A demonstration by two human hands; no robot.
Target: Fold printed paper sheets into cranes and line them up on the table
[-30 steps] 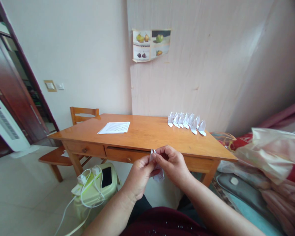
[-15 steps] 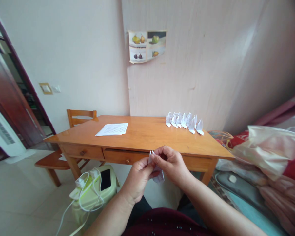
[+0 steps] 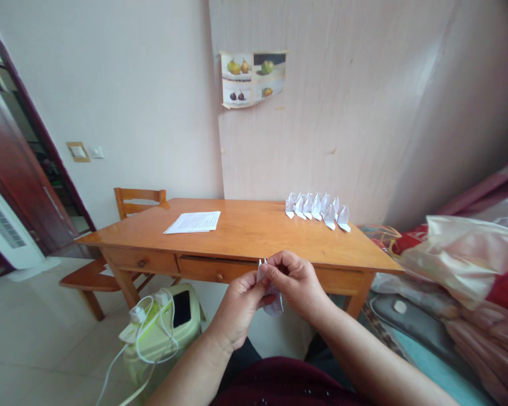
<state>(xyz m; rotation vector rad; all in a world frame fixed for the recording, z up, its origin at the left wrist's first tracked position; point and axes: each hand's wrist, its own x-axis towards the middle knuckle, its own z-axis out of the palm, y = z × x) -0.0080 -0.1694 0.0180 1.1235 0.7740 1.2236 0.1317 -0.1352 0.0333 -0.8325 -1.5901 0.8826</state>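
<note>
Between my two hands is a small piece of folded white paper (image 3: 274, 305), with two pointed tips showing above my fingers and a wider part hanging below. My left hand (image 3: 244, 299) pinches it from the left side. On the other side, my right hand (image 3: 295, 279) is closed on it near the tips, thumb against the paper. The middle of the folded paper is hidden by my fingers. Both hands are held in front of the near edge of a wooden table (image 3: 245, 237).
Several folded paper figures (image 3: 316, 207) stand in rows at the table's back right. A stack of printed sheets (image 3: 193, 222) lies at the left. Below are a chair (image 3: 140, 195), a pale green bin (image 3: 195, 327) with a phone and cables on top, and bags (image 3: 469, 259) at right.
</note>
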